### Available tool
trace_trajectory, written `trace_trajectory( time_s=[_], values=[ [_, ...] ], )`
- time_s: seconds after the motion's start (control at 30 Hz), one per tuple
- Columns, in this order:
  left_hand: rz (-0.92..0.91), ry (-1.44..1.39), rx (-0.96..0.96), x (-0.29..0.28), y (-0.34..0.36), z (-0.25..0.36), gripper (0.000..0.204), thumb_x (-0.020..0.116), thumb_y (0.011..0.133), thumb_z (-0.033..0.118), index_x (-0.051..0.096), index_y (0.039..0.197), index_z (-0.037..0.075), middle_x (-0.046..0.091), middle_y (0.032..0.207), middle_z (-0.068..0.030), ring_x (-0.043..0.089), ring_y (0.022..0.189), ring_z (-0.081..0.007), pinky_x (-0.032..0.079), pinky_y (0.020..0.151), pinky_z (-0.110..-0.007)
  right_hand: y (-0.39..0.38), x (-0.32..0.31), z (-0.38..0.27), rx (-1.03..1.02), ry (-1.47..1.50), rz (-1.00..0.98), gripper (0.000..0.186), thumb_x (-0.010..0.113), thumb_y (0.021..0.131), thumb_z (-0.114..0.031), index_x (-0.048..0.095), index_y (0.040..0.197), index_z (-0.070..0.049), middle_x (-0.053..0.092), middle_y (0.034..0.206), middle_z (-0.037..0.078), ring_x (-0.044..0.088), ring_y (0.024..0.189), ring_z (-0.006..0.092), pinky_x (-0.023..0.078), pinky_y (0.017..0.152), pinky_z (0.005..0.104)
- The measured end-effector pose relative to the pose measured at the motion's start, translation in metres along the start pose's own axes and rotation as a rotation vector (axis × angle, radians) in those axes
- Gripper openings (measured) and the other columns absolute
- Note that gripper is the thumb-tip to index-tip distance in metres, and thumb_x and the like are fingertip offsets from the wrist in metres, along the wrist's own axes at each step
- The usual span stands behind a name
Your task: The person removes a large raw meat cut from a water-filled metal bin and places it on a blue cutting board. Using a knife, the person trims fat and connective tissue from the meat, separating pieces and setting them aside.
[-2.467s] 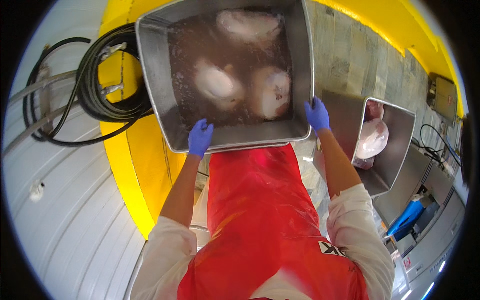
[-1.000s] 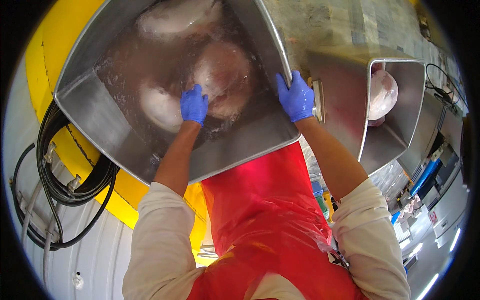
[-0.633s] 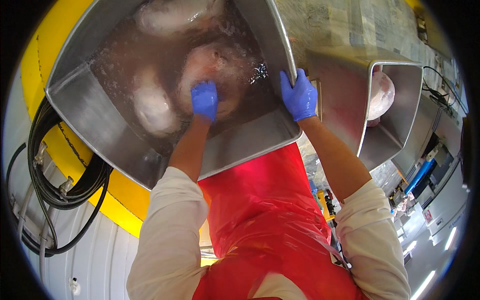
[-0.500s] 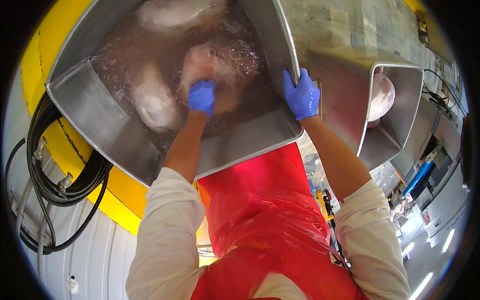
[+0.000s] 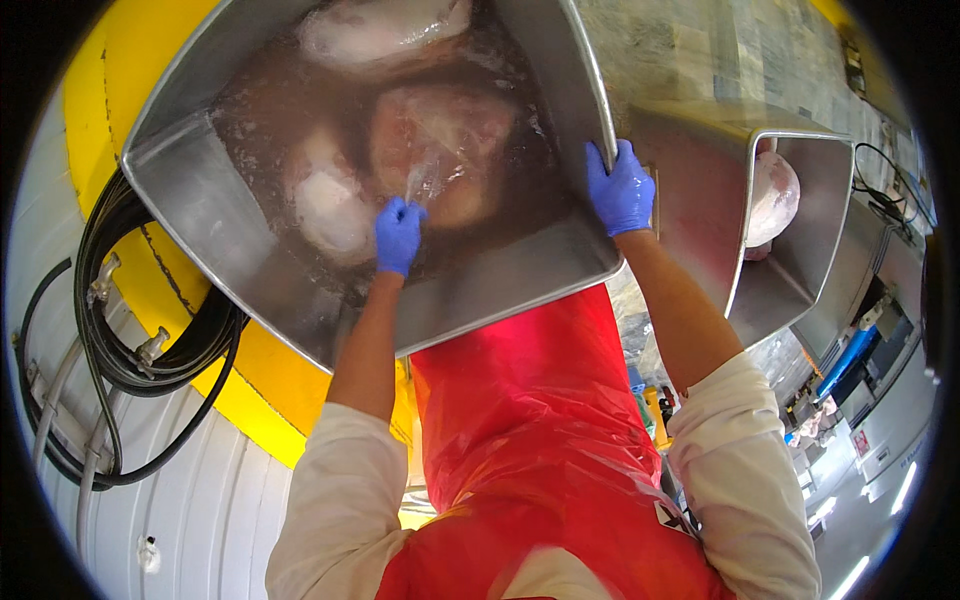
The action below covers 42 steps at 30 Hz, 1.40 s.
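Observation:
A large steel vat (image 5: 250, 290) holds dark reddish liquid with pale pieces of meat floating in it. My left hand (image 5: 398, 234), in a blue glove, is inside the vat with its fingers closed on the near edge of the big pink piece of meat (image 5: 445, 150). My right hand (image 5: 620, 188), also gloved in blue, grips the vat's right rim. Another pale piece (image 5: 330, 205) floats left of my left hand, and a third one (image 5: 385, 30) lies at the far side.
A second steel vat (image 5: 800, 270) with a pale piece of meat (image 5: 772, 198) stands to the right. Black hoses (image 5: 120, 330) hang coiled on the yellow and white wall at the left. I wear a red apron (image 5: 540, 450).
My left hand left the vat's front rim, reached into the liquid and closed on the pink piece of meat. My right hand stayed on the right rim.

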State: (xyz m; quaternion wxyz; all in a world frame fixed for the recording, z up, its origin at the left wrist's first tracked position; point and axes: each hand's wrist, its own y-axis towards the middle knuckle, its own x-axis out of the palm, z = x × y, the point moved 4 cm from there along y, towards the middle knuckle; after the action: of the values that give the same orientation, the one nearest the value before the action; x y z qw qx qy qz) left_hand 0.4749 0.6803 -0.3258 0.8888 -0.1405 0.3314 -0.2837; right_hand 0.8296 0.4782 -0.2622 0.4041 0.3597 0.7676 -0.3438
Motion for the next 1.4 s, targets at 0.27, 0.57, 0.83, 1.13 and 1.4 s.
trace_trajectory(
  time_s=[0.27,0.57,0.83,1.13,1.4],
  values=[
    [-0.103,0.166,0.135,-0.006,-0.085,0.057,0.023,0.065,0.098,0.012,0.053,0.079,0.003,0.051,0.067,-0.0157,0.052,0.06,-0.0174,0.044,0.058,-0.04,0.002,0.002,0.003,-0.02,0.013,0.014,0.039,0.07,0.099,-0.046,0.063,0.101,-0.008,0.072,0.084,0.025,0.071,0.079,0.0477,0.057,0.071,0.0552],
    [-0.308,0.135,-0.015,-0.048,-0.226,0.099,0.026,0.066,0.095,0.012,0.05,0.077,0.001,0.043,0.064,-0.0199,0.04,0.056,-0.0204,0.038,0.053,-0.043,0.004,-0.013,-0.016,-0.27,0.042,0.175,0.068,0.075,0.095,-0.033,0.05,0.149,0.0,0.056,0.143,0.03,0.053,0.133,0.0476,0.044,0.109,0.0551],
    [-0.396,0.09,0.064,-0.055,-0.259,0.145,0.015,0.063,0.091,0.009,0.054,0.081,0.002,0.055,0.075,-0.0244,0.058,0.071,-0.0474,0.045,0.061,-0.051,-0.106,0.01,-0.103,-0.847,0.031,-0.185,0.069,0.073,0.083,-0.017,0.054,0.148,-0.005,0.051,0.153,0.025,0.044,0.145,0.0473,0.034,0.12,0.0587],
    [-0.236,-0.007,-0.021,-0.086,-0.246,0.148,0.026,0.067,0.098,0.013,0.055,0.079,0.001,0.05,0.069,-0.0152,0.042,0.066,-0.0164,0.041,0.061,-0.038,-0.218,0.054,-0.102,-0.634,0.072,-0.981,0.05,0.054,0.105,-0.051,0.075,0.089,-0.01,0.073,0.094,0.026,0.071,0.092,0.0466,0.055,0.086,0.0564],
    [-0.243,-0.287,-0.099,-0.073,-0.217,0.166,0.016,0.066,0.101,0.01,0.067,0.088,0.0,0.066,0.083,-0.0057,0.058,0.077,-0.0122,0.049,0.074,-0.03,-0.205,-0.017,-0.099,-0.461,0.278,-0.935,0.054,0.064,0.098,-0.06,0.072,0.122,-0.011,0.075,0.094,0.02,0.074,0.089,0.0423,0.058,0.08,0.0513]
  ],
)
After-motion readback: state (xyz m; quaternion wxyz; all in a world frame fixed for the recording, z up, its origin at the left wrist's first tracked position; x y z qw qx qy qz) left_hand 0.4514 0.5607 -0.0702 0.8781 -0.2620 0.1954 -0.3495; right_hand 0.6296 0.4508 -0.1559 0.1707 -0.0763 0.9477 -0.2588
